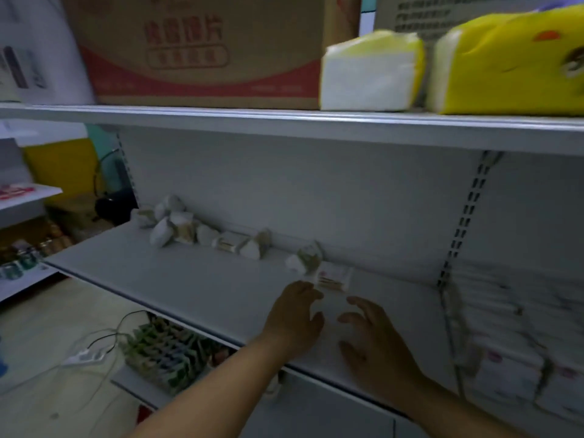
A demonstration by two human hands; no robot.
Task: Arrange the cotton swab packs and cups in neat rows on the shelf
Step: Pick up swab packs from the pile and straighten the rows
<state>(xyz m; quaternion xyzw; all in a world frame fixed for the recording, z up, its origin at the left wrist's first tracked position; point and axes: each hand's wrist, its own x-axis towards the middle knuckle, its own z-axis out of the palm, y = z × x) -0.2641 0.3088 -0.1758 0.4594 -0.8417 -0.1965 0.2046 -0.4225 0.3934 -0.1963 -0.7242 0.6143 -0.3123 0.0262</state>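
Several small cotton swab packs (177, 226) lie jumbled along the back of the grey shelf (164, 279), trailing rightwards to one tilted pack (305, 259). A clear flat pack with a red label (335, 279) rests on the shelf just beyond my fingers. My left hand (294, 317) and my right hand (376, 336) hover over the shelf front, fingers apart, on either side of a faint clear pack (330, 306); the blur hides whether they touch it. Stacked white sleeves, possibly cups (505, 336), fill the shelf at the right.
The upper shelf (284, 121) carries a cardboard box (202, 49) and two yellow tissue packs (373, 71). A slotted upright (464, 216) divides the back panel. Boxed goods (164, 352) sit below, with a power strip and cable (85, 355) on the floor at the left.
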